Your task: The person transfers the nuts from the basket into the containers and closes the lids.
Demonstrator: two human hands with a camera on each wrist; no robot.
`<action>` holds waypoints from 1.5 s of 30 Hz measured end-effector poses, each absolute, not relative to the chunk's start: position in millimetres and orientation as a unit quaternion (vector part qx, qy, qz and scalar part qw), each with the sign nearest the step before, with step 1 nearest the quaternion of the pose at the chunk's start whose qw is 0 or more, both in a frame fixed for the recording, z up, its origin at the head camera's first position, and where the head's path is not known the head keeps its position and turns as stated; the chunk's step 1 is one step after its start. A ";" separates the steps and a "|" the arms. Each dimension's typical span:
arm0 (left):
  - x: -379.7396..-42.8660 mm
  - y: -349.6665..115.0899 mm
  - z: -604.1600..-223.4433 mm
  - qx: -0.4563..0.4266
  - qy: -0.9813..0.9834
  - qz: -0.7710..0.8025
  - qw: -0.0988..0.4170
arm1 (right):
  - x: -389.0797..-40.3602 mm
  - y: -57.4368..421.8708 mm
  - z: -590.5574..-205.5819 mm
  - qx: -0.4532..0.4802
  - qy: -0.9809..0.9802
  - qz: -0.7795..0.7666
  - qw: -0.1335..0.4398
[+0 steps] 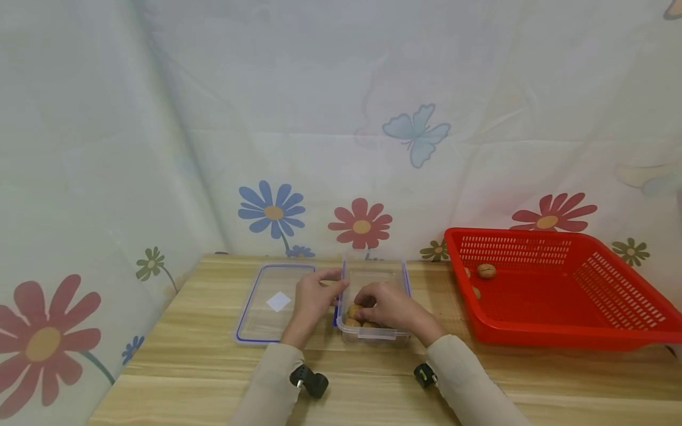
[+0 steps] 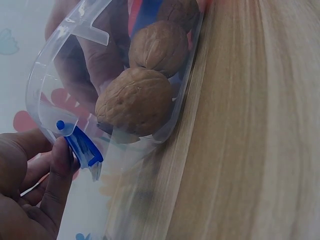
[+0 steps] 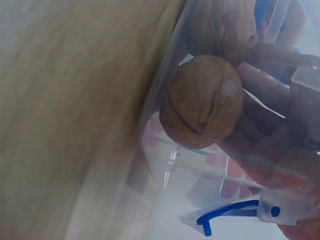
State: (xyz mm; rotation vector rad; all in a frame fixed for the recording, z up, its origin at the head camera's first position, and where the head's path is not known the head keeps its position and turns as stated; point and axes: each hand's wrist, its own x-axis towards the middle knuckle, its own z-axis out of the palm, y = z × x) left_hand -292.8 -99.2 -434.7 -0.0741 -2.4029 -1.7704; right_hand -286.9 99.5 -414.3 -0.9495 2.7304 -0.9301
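Observation:
A clear plastic box with blue-lined latches stands on the table, several walnuts lying along its near side. My left hand holds the left side of the box, its thumb and fingers at the rim and a side latch. Inside the box is my right hand, fingers bent down around a walnut near the front left corner. Through the clear wall, the right wrist view shows another walnut close to these fingers; the fingertips are partly hidden.
The box's clear lid with a blue seal and a white label lies flat to the left. On the right stands a red plastic basket with a few walnuts at its left side. A flower-patterned curtain hangs behind the table.

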 end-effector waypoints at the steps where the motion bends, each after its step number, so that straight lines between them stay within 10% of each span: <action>1: -293.1 -99.2 -435.0 -0.026 -0.803 -0.590 0.078 | -286.7 99.6 -414.3 -0.310 0.899 -0.305 0.052; 45: -294.7 -100.5 -438.8 -0.033 -0.797 -0.599 0.076 | -268.8 150.9 -346.5 -0.256 0.883 -0.392 -0.020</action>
